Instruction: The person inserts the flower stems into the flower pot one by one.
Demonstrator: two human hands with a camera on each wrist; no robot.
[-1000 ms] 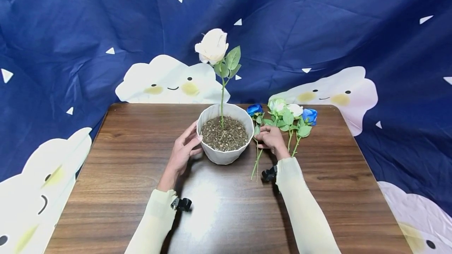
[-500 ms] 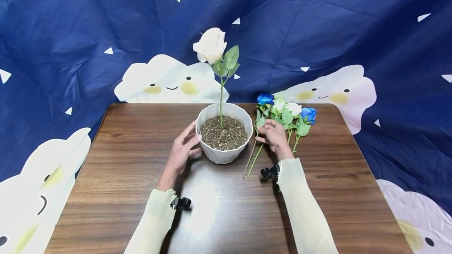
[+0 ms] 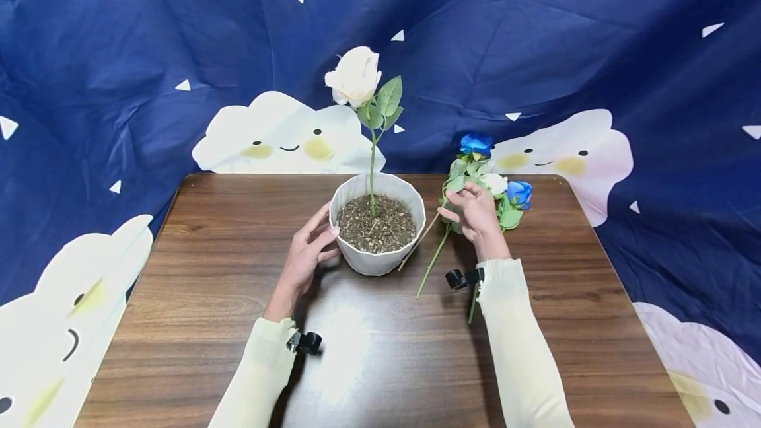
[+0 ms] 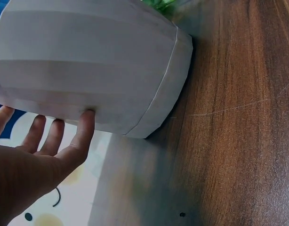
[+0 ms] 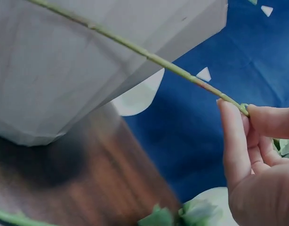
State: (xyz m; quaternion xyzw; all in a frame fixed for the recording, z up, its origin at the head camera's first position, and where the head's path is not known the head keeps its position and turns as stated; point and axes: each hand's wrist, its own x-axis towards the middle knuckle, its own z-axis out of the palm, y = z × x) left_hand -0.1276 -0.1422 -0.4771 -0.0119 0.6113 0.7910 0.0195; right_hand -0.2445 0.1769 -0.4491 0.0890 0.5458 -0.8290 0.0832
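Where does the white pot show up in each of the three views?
Head: white pot near the centre, between the left hand and right hand.
Left wrist: white pot fills the upper left.
Right wrist: white pot at upper left, behind the rose stem.
Shared landmark: the brown table.

Left hand is at side of pale grey pot. One fingertip touches pot wall; other fingers reach to pot outline, contact there not clear. Pot stands with base on brown wooden table, near table edge. Beyond this edge is cloth with white cloud and blue ground. Green leaves show partly, past pot. Thin scratch crosses table surface.
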